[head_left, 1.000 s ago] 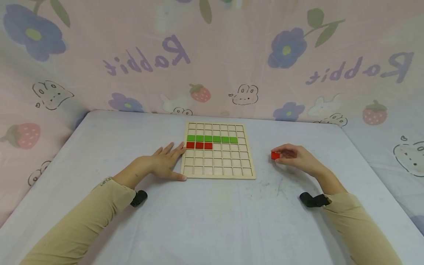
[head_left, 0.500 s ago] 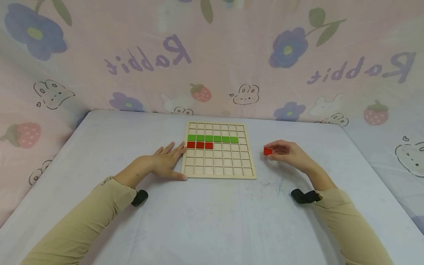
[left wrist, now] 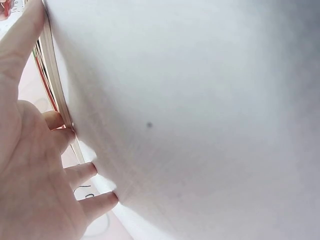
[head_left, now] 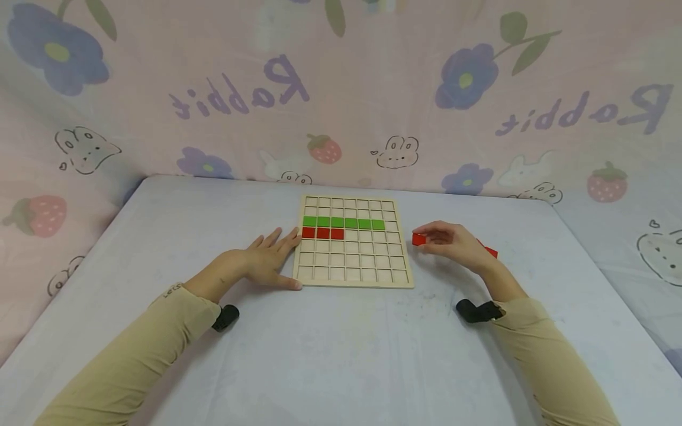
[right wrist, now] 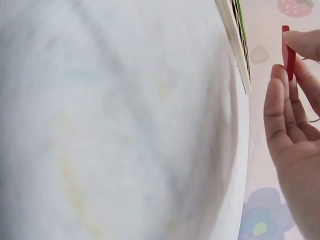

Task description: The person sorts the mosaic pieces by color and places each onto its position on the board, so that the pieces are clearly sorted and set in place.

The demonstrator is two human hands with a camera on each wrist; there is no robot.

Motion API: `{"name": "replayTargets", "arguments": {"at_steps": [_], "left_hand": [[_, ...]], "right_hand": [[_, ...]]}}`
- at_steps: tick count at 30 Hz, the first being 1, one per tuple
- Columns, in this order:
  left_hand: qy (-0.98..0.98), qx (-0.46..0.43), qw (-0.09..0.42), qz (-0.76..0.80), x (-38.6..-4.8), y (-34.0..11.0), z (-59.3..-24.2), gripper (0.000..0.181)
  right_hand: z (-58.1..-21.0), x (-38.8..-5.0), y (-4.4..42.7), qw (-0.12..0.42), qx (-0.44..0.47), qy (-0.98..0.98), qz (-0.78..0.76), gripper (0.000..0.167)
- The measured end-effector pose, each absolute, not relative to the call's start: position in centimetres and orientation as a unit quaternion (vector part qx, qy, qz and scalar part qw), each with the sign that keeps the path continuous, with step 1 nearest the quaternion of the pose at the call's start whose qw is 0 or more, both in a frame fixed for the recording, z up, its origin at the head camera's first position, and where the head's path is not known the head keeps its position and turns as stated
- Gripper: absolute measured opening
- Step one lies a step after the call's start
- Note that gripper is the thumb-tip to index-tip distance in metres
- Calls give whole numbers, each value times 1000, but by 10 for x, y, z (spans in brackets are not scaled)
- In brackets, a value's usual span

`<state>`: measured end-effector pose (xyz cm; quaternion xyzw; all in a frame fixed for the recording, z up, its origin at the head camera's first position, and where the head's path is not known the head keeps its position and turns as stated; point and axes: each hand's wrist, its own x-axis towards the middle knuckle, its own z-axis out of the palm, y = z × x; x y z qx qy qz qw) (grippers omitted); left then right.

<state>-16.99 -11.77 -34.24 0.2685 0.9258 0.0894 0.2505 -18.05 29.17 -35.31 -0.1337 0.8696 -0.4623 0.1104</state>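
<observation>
A red square tile (head_left: 419,239) is pinched between the thumb and fingertips of my right hand (head_left: 453,241), just right of the wooden grid board (head_left: 354,285). In the right wrist view the same thin tile (right wrist: 288,54) shows nearly edge-on, held off the table. My left hand (head_left: 267,261) lies spread, its fingers and thumb touching the board's left edge; the left wrist view shows those fingers (left wrist: 80,175) along the wooden side. On the board, a row of several green tiles (head_left: 343,223) sits above a row of 3 red tiles (head_left: 322,234) at the left.
Behind my right hand more red (head_left: 491,252) shows on the table, mostly hidden. A white cloth covers the table (head_left: 319,355). A printed curtain (head_left: 341,89) hangs along the back. Black wrist devices (head_left: 479,311) sit at both sleeves.
My right hand has moved left toward the board with the red tile, uncovering some red behind the wrist. The left hand stays at the board's edge.
</observation>
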Motion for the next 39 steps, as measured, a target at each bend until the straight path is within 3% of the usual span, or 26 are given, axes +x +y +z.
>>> {"name": "replayTargets", "arguments": {"at_steps": [39], "left_hand": [[926, 266, 253, 88, -169, -118, -343, 102]], "right_hand": [[-349, -204, 235, 117, -165, 861, -466, 38]]}}
